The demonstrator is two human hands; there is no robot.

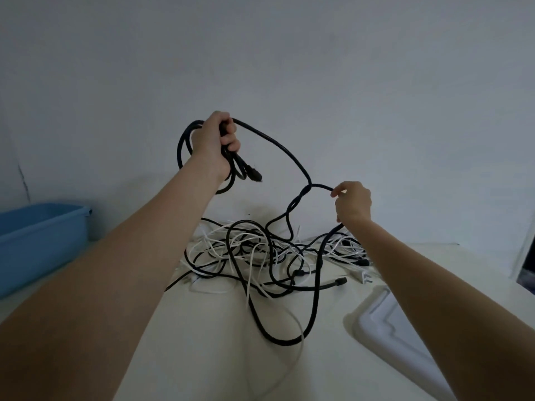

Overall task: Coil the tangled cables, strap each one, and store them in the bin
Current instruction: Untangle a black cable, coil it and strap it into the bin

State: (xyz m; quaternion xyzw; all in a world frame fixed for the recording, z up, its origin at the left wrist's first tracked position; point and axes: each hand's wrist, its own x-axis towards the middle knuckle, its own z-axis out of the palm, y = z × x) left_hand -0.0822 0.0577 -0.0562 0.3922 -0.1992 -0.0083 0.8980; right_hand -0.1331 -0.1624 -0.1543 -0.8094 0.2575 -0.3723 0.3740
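- Nearest me: white tray (385, 322) by my right forearm, on the table (202, 357) — not in play.
- Pile (260, 256) of black and white cables mid-table, just past it. The black cable (278, 143) I'm coiling rises out of it and is crossed over itself where it lifts.
- Right hand (353, 202): thumb and forefinger pinch the cable just past that crossing, other fingers curled loosely.
- Left hand (215, 140) held higher, fist closed round several finished loops, plug end hanging below.
- To do it well, imo: clear the crossing w/ the right first, then feed slack in loops matching the ones held — don't yank, or the pile likely tightens.
- Bin (43, 241), blue, far left at the wall, well apart from the pile.
- No brand, label or writing I can read anywhere.
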